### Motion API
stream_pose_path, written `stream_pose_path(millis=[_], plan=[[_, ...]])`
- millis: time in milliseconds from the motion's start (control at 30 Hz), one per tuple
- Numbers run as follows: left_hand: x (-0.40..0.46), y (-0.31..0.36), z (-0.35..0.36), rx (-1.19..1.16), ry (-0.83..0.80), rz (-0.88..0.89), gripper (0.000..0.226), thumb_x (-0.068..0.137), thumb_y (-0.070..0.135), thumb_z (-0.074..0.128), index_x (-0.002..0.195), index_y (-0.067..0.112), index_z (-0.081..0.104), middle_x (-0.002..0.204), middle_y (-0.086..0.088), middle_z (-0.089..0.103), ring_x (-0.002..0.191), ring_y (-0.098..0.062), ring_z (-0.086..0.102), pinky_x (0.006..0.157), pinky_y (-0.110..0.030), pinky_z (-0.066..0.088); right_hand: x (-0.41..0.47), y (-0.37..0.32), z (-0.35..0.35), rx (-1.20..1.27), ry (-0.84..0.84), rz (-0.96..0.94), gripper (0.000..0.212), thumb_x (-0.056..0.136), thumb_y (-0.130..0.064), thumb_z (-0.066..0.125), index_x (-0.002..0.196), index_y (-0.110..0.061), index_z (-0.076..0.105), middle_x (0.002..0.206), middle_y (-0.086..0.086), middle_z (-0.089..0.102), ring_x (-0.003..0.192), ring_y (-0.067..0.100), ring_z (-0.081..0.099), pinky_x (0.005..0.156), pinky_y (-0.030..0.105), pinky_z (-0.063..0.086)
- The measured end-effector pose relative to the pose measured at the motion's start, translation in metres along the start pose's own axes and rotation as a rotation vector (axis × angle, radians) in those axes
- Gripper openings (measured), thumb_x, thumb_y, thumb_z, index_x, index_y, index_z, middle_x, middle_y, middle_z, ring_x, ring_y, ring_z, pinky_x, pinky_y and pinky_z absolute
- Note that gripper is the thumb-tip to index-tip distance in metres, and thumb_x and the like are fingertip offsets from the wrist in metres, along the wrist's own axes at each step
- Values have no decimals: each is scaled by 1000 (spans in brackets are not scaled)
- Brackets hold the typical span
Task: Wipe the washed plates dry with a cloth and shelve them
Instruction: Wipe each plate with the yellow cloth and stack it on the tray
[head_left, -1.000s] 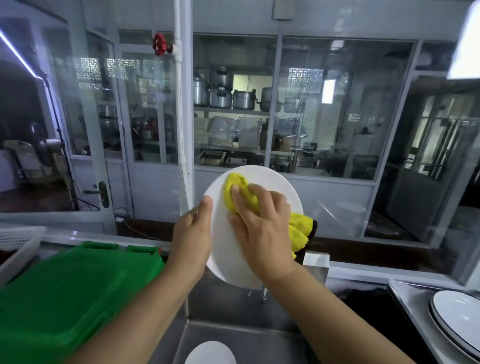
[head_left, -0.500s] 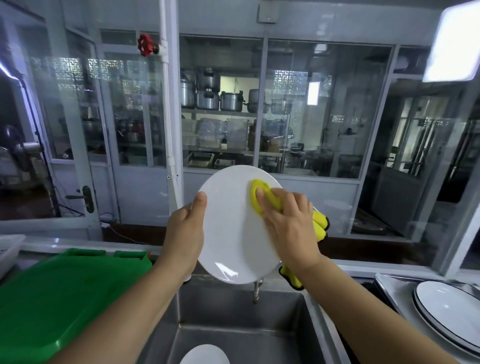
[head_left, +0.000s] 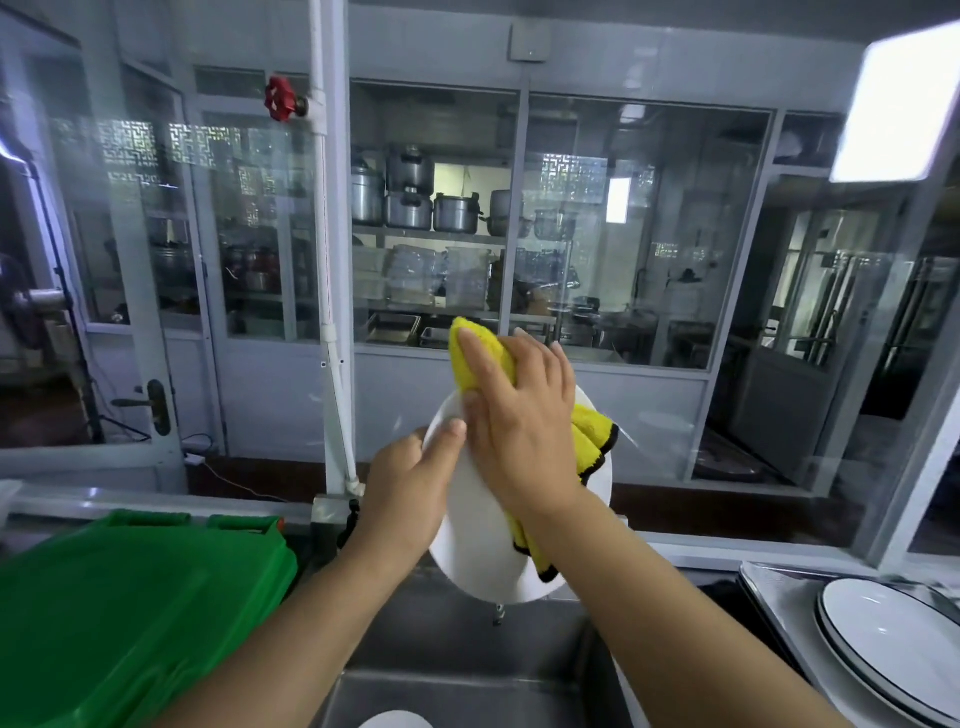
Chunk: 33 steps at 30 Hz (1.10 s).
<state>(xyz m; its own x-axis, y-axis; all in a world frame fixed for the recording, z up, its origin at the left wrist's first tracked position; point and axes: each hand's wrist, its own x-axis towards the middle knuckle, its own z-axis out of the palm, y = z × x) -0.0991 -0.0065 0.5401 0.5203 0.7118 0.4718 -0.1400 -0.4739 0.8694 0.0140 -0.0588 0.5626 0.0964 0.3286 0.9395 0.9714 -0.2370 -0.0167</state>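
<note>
I hold a white plate (head_left: 475, 540) upright over the sink, tilted with its face toward me. My left hand (head_left: 410, 488) grips its left rim, thumb on the front. My right hand (head_left: 519, 421) presses a yellow cloth with black edging (head_left: 480, 358) against the plate's upper part; the cloth sticks up past the top rim and hangs down the right side. Much of the plate is hidden behind my right hand and the cloth.
A steel sink (head_left: 457, 649) lies below, with the top of another white plate (head_left: 395, 719) at its bottom edge. A green plastic lid (head_left: 130, 613) covers the left counter. Stacked white plates with dark rims (head_left: 893, 654) sit on a tray at right. Glass partitions stand ahead.
My right hand has slid the cloth up from the plate's right side to its top rim. The plate has dropped lower in view and turned more edge-on.
</note>
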Motion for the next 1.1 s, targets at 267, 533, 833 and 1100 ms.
stream_pose_path(millis=[267,533,833,1100], plan=[[11,2,-12,14,67,18,54,93,48,48,79,-3,61,77,-23,65,73,-38,61,67,-50,49,-14,26,0,17,0,471,53,94,-36,27,146,-40,26,113,6,47,86,29,52,72,40,45],[6,-14,-17,-100,-160,-137,18,91,36,54,89,26,69,89,2,73,92,-21,67,81,-39,52,-27,40,-12,167,-131,602,46,100,-35,38,143,-47,28,103,-4,43,78,18,50,68,33,40],[25,4,-20,151,-279,-5,49,90,47,48,74,3,59,66,-6,57,61,-17,53,62,-29,38,-21,34,-25,-111,-65,-2,43,93,-31,42,136,-27,41,87,10,51,65,30,47,58,32,34],[9,14,-13,42,-197,79,51,90,47,47,72,-1,54,63,-17,56,58,-27,51,60,-35,39,-5,26,-32,-152,-46,-171,37,100,-35,38,137,-30,42,104,12,58,82,31,54,72,40,39]])
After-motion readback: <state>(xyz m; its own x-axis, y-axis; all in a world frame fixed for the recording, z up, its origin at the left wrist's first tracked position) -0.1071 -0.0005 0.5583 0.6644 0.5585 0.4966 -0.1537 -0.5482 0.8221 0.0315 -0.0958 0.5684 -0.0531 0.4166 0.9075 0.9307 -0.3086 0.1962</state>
